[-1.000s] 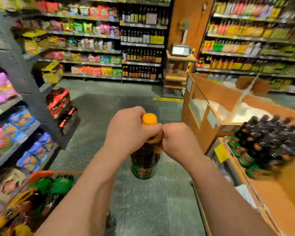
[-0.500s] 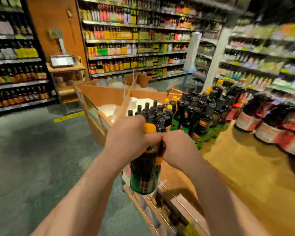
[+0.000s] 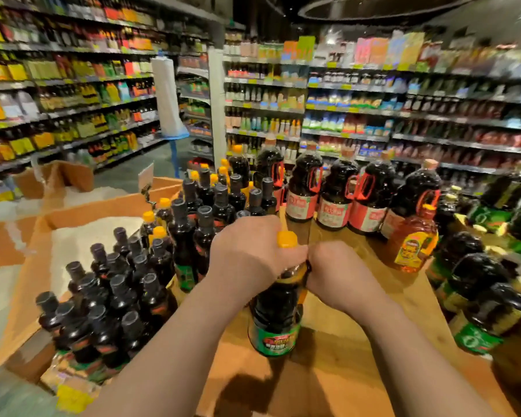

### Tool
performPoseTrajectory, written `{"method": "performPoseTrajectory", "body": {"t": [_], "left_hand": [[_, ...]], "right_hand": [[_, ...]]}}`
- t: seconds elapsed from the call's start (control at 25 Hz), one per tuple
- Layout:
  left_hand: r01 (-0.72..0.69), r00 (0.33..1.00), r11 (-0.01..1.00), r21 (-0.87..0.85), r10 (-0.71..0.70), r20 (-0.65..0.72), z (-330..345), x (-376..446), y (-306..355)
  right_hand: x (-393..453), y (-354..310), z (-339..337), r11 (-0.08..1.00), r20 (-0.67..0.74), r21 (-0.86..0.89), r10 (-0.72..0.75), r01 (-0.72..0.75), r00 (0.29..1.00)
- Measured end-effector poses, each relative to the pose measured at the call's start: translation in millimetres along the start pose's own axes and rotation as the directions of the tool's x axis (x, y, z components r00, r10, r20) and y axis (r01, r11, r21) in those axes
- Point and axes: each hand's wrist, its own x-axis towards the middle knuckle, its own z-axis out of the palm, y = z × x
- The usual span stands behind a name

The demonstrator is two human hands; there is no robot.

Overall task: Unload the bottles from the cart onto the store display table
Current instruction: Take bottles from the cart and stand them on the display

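A dark bottle (image 3: 275, 320) with an orange cap and a green label hangs over the wooden display table (image 3: 337, 383). My left hand (image 3: 247, 251) grips its neck from the left. My right hand (image 3: 337, 275) grips the neck from the right. The bottle's base is just above the tabletop; whether it touches I cannot tell. The cart is out of view.
Several dark black-capped bottles (image 3: 112, 296) crowd the table's left side. Big red-labelled jugs (image 3: 334, 194) line the back, an amber oil bottle (image 3: 412, 242) stands right of centre, green-labelled bottles (image 3: 478, 305) fill the right. Wooden rice bins (image 3: 82, 239) lie left; stocked shelves behind.
My view has swung right, from the aisle and cart to the display table. Both hands have kept their grip while the bottle came over the tabletop.
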Motion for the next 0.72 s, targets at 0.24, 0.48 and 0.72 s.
{"method": "performPoseTrajectory", "body": {"t": [0.24,0.48,0.72], "left_hand": [[-0.261,0.964,0.934,-0.243,0.263,-0.024,35.9,89.2,9.6],[-0.135,0.990,0.960,-0.246,0.142,0.009,75.3,173.7,35.3],[0.022,0.999,0.984,-0.176,-0.013,0.050,126.4,258.5,53.6]], "right_hand": [[36.7,47.9,8.3,0.945,-0.157,0.023,0.325,-0.326,0.932],[100.0,117.6,20.1,0.914,-0.135,0.031,0.404,-0.404,0.905],[171.4,185.4,44.9,0.931,-0.032,0.036,0.366,-0.364,0.930]]}}
